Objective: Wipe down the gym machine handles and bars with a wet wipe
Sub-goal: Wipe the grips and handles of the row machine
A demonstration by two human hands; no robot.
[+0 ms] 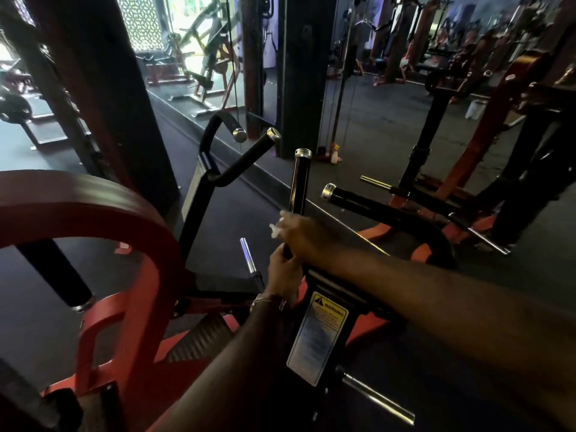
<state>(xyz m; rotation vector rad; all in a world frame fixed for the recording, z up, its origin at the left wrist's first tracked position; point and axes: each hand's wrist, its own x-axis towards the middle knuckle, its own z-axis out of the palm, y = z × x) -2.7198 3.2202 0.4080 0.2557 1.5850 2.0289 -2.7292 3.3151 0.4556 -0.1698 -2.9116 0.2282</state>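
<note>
Wiping looks to be somewhere in the middle, though no surface here shows plainly whether it is already clean. From left to right, four black handles with chrome end caps stand on this red-and-black machine: a curved handle (218, 120) farthest left, an angled handle (249, 157) just beside it, the upright handle (300, 179) in the centre, and a near-horizontal handle (352, 198) to the right.

The left hand (285, 272), a bracelet at its wrist, curls its fingers round the base of the upright handle and seems to steady it. Just above, the right hand (304, 233) wraps the same handle low on its shaft, with the white wet wipe (276, 227) bunched under its fingers and poking out on the left; motion blur hides the exact finger positions. My guess is that this one handle is being worked now, with its upper length and chrome cap yet to be covered, and that the three other handles either await their turn or are done.

Several bare chrome pegs show too, at least four, and one yellow warning label (318, 335) sits on the post below the hands.
</note>
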